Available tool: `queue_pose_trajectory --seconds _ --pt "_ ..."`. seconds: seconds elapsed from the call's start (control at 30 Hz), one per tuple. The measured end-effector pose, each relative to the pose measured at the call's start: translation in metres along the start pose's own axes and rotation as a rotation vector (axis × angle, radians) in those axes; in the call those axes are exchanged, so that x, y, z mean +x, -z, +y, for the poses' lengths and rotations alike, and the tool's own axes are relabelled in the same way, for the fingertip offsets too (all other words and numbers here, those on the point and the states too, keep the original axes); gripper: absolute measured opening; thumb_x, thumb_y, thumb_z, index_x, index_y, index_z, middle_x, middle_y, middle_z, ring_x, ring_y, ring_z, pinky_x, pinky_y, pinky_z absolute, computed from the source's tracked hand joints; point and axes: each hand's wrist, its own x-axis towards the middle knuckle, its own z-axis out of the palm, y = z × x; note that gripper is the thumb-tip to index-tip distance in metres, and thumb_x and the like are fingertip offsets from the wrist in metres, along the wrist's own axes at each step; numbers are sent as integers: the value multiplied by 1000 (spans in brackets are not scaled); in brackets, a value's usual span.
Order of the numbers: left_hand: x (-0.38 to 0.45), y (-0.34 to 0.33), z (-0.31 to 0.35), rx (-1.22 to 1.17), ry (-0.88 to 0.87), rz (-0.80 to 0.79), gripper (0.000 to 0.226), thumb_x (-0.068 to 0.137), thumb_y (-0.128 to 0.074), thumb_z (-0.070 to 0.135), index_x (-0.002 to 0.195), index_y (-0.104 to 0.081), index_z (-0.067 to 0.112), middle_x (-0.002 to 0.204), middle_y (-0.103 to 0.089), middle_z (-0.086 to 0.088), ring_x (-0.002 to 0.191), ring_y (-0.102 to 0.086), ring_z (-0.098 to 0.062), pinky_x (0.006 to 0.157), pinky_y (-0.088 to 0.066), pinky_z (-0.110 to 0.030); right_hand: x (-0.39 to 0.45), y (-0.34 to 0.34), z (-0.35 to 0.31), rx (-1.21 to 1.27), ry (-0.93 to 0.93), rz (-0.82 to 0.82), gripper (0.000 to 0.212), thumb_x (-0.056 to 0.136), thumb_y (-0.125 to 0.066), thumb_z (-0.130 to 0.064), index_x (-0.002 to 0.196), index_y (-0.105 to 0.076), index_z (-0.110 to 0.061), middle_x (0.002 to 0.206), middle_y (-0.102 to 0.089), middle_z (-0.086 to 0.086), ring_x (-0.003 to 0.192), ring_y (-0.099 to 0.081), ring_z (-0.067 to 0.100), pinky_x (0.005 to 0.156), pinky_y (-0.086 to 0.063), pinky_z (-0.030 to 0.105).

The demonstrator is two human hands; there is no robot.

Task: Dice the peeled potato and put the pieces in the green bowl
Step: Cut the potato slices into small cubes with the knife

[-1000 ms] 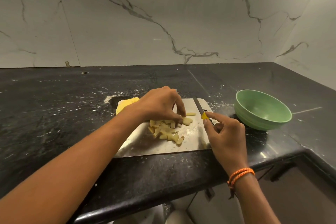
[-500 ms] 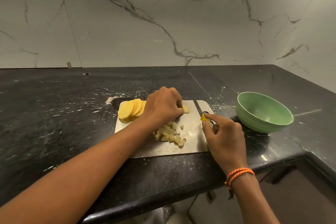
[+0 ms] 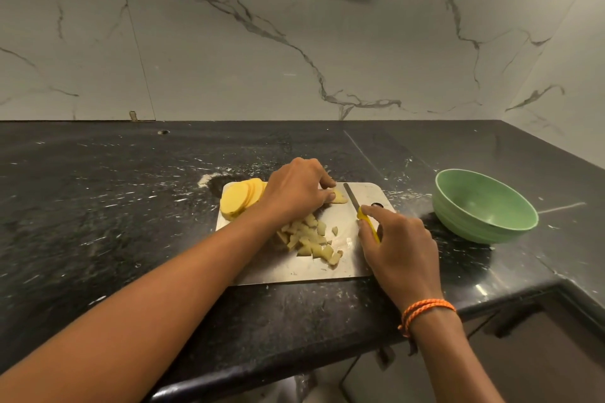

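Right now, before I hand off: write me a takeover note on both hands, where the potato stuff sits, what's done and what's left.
Left hand: holds a potato slice down on the steel cutting board.
Right hand: grips the yellow-handled knife, blade lying beside that slice.
Diced pieces: piled mid-board.
Uncut slices: stacked at the board's far left corner.
Green bowl: right of the board, nothing visible inside.
Done: part of the potato diced.
Left: dice the remaining slices, move all pieces into the bowl.
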Motion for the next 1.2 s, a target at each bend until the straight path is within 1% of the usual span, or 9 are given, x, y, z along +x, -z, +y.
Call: queue_pose_trajectory --seconds 0.17,0.33,0.47,0.57,0.7,0.77,1.0,1.1,1.2 --pt "1 20 -16 -44 82 -27 18 91 -84 28 109 -84 30 106 -80 8 92 -71 -14 74 -53 -31 -4 3 -6 -39 2 -9 29 97 -60 -37 123 -66 -28 77 -70 3 70 -66 28 62 -58 44" --pt "0 12 -13 -94 105 -11 15 85 -90 25 99 -86 29 92 -81 9 77 -67 -4 70 -58 -29 -4 0 -15 -67 20 -38 26 97 -59 -36 119 -66 -25 74 -68 5 70 -65 30 61 -55 42" --pt "0 7 -10 -103 98 23 13 86 -89 25 99 -86 28 94 -80 8 80 -68 -7 79 -65 -38 0 -3 -14 -66 20 -65 29 97 -57 -37 122 -64 -24 76 -69 4 71 -65 26 63 -57 44" --pt "0 8 -14 -109 69 34 14 92 -83 26 105 -85 27 101 -81 6 84 -68 -9 83 -64 -38 -1 -1 -13 -57 11 0 31 97 -59 -34 126 -65 -25 76 -70 5 70 -66 28 62 -57 43" --pt "-1 5 -11 -41 0 3 38 93 -77 50 125 -78 29 121 -76 8 98 -66 -16 79 -53 -33 -2 1 -16 -74 49 48 31 96 -62 -30 127 -66 -24 80 -74 9 69 -69 33 57 -56 42" --pt "-2 0 -7 31 -19 6 47 89 -77 59 127 -77 29 120 -75 10 100 -66 -16 75 -51 -31 -3 2 -18 -91 79 36 29 95 -64 -27 124 -68 -24 79 -74 10 69 -69 34 54 -54 39" --pt "-3 -3 -1 62 9 77 39 91 -76 56 118 -81 28 107 -77 12 81 -61 -9 56 -37 -23 -1 -1 -17 -114 111 -27 29 97 -61 -29 125 -66 -22 78 -73 9 69 -69 30 56 -52 35" --pt "-4 -4 2 54 33 78 36 91 -78 53 114 -83 26 102 -79 12 76 -61 -8 55 -40 -22 2 -5 -16 -106 101 -80 30 99 -55 -31 126 -64 -23 85 -73 10 76 -68 32 63 -56 42" --pt "-3 -4 3 32 59 84 33 89 -81 50 112 -84 26 98 -80 11 76 -65 -9 62 -53 -26 6 -7 -15 -70 82 -115 27 98 -55 -31 122 -65 -21 91 -74 10 81 -68 32 69 -57 44"
